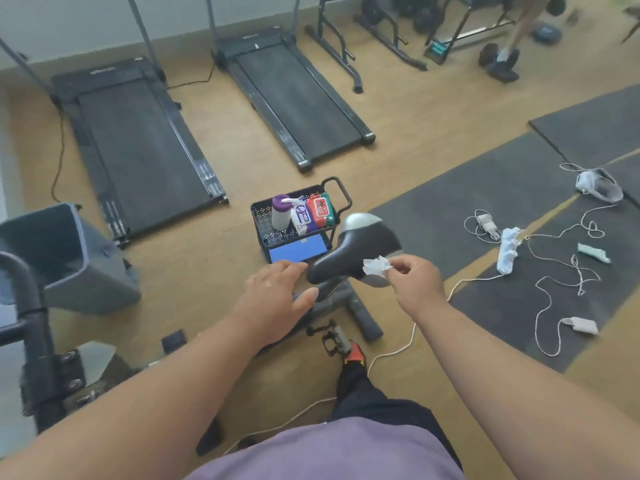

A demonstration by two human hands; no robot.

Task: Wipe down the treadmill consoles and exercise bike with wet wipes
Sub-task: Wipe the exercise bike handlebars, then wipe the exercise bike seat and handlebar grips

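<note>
Right hand (414, 277) pinched on crumpled wipe (376, 266) at bike seat (360, 249) right edge. Left hand (275, 299) spread, empty, beside seat nose. Cart (298, 220) just beyond; bare floor (214, 251) left toward bin (65, 258).

Left hand (277, 299) spread flat, palm down; right hand (414, 280) apparently pinching, fingers bunched.

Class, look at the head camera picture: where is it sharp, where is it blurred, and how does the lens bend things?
Head view: sharpest mid-frame at the bike saddle and right hand pinching the wipe; the grey bin and far top-right corner smear; wide-angle distortion splays the treadmills outward; lighting is soft, without hard shadows.
</note>
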